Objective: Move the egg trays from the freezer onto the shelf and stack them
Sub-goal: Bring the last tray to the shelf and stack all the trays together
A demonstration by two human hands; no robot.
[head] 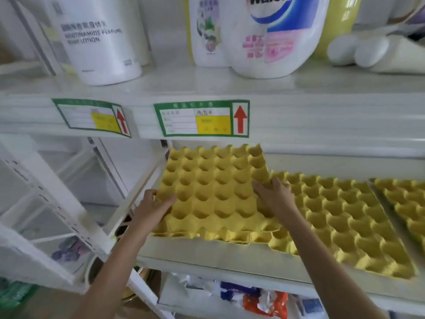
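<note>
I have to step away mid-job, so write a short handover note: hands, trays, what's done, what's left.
Left hand grips the left edge, right hand the right edge, of a yellow moulded-pulp egg tray, tilted up at the back on the white middle shelf.
Two more yellow trays lie to its right: the nearer partly under the held one, the farther at the frame edge.
Done: three trays at the shelf.
Left: stack them. The freezer is out of view.

The egg trays on the white shelf are coloured yellow throughout and patterned with a regular grid of round cups. Above the trays, green-bordered labels with a yellow block and a red arrow are seen. Higher still, a white bottle is marked with blue and pink. Below the trays, orange, blue and white packets are visible.
</note>
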